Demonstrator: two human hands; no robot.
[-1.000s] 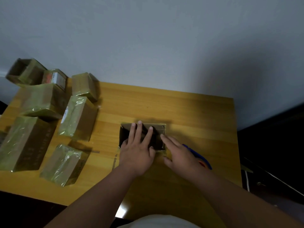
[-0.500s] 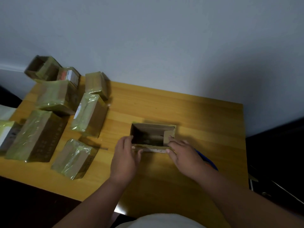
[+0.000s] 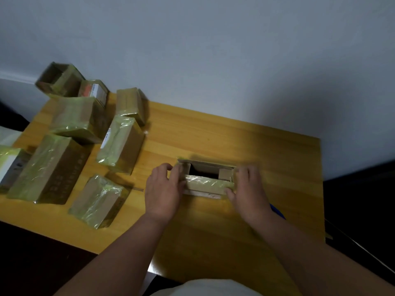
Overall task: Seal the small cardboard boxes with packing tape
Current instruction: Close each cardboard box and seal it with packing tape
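Open box: the small brown cardboard box with its top open (image 3: pixel 206 178) sits on the yellow wooden counter (image 3: pixel 267 146), right of centre, between both hands; its dark inside shows, and glossy tape already covers its near flap.
Taped boxes: the group of brown cardboard boxes wrapped in shiny greenish tape (image 3: pixel 119 144) lies at the counter's left end, well apart from the open one, probably set aside as finished work.
Far-left box: one open-topped brown box (image 3: pixel 59 82) stands at the back left corner near the pale wall (image 3: pixel 213 60); whether it awaits sealing I cannot tell.
Left hand: the left hand (image 3: pixel 163 192) rests against the open box's left end, its fingers (image 3: pixel 177 174) curled round the corner, holding it steady.
Near flap: the tape-covered cardboard flap (image 3: pixel 208 184) stands partly folded inward, apparently so that the top can be closed before taping.
Right hand: the right hand (image 3: pixel 249 190) grips the box's right end, thumb on the near flap and fingers curled over the end wall, mirroring the other hand.
Blue object: a blue edge (image 3: pixel 277 210) peeks out beside the right wrist; it is mostly hidden, so I cannot say what it is.
Step, as I judge it: closing the flaps; taping the top is not yet done.
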